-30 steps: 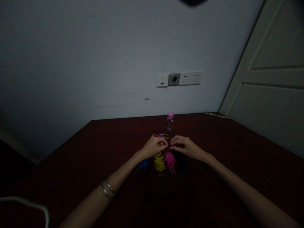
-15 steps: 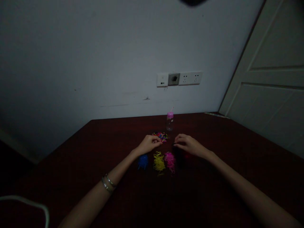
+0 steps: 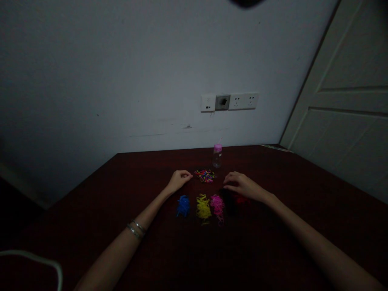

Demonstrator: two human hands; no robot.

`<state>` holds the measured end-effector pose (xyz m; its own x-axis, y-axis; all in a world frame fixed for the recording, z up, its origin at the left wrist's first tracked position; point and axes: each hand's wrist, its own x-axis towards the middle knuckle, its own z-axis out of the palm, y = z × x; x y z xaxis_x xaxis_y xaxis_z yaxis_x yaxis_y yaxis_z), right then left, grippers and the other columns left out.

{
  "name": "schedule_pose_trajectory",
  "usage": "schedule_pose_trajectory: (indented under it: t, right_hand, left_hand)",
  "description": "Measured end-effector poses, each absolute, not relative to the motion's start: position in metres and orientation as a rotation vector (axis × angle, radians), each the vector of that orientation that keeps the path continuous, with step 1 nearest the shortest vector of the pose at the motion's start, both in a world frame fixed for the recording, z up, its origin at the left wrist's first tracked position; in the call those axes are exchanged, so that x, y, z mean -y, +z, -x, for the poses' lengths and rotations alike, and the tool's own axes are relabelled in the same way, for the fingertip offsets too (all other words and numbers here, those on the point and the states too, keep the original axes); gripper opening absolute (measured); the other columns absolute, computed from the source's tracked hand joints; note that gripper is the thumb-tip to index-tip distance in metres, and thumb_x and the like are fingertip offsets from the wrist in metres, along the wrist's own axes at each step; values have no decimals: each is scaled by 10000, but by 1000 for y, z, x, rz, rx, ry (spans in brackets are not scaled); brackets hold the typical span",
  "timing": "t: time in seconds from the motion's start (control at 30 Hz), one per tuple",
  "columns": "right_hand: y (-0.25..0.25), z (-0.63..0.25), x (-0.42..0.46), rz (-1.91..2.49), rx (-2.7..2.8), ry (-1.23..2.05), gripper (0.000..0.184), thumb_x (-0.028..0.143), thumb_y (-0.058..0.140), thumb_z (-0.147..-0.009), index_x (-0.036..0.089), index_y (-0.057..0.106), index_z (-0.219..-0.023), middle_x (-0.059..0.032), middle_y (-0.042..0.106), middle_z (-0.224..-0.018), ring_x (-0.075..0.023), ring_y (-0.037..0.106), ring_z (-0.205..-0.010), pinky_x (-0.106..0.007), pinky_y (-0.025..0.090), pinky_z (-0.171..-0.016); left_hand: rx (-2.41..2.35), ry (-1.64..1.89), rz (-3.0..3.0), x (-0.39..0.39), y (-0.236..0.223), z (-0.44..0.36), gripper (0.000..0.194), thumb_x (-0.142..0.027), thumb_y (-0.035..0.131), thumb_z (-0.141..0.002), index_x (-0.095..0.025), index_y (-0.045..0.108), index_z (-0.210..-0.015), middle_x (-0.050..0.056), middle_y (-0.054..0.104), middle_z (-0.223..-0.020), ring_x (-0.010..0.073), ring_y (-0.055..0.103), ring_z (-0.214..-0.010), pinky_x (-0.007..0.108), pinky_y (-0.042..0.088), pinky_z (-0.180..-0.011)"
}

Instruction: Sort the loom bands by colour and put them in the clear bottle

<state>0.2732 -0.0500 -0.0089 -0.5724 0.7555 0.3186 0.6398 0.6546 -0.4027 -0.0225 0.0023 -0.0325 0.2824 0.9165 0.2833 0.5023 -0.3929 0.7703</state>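
**While the Colours Lay Apart, Two Hands Flanked a Mixed Heap**

Although the room was dim, I could pick out a heap of mixed small elastic bands [image 3: 205, 176] on the dark red-brown tabletop [image 3: 145, 169], lying between the person's two hands and just nearer than a clear bottle with a pink lid [image 3: 217, 157].

The left hand [image 3: 179, 180] was at the heap's left edge, thumb and forefinger tips pressed together; I couldn't tell whether a band was caught there. The right hand [image 3: 239, 185] hung to the right of the heap, its fingers half curled with a small gap to the thumb, and anything thin in it was lost to me. Such delicate finger shapes seemed suited to pieces so slight.

Nearer lay three single-colour piles, blue [image 3: 183, 206] to the left, yellow [image 3: 203, 207] in the middle and pink [image 3: 217, 205] right beside it, probably spaced so the shades wouldn't mingle. A dim red patch [image 3: 241, 199] showed near the right hand, too dark to make out properly.

The mixed bands looked thin and bright, tangled in a loose, flat scatter; the yellow ones curled in loops, and a few strays trailed from that pile's near end.
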Motion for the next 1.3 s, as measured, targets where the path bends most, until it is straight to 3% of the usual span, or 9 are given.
schedule_pose_trajectory:
  t: [0.27, 0.87, 1.3]
  right_hand:
    - [-2, -277, 37, 1077, 2298, 339, 187, 309, 528, -797, 182, 651, -858, -64, 613, -907, -163, 559, -847, -302, 436, -779]
    - [-9, -232, 11, 1309, 2484, 251, 215, 361, 556, -753, 211, 662, -864, -59, 606, -926, -192, 555, -873, -283, 410, -778]
    - [-14, -229, 15, 1308, 2446, 217, 154, 304, 519, -780, 211, 628, -836, -53, 576, -942, -183, 540, -882, -282, 416, -739]
  left_hand:
    - [-1313, 1041, -1881, -9, -43, 24, 324, -389, 573, -670, -83, 659, -732, 16, 560, -537, 91, 442, -485, 196, 314, -471]
    - [-1335, 1012, -1936, -2, -41, 23, 303, -368, 551, -674, -89, 662, -718, 19, 557, -560, 98, 436, -525, 201, 312, -500]
    - [-1361, 994, -2006, -3, -42, 24, 314, -374, 537, -699, -93, 674, -724, 26, 570, -569, 103, 444, -537, 200, 320, -500]
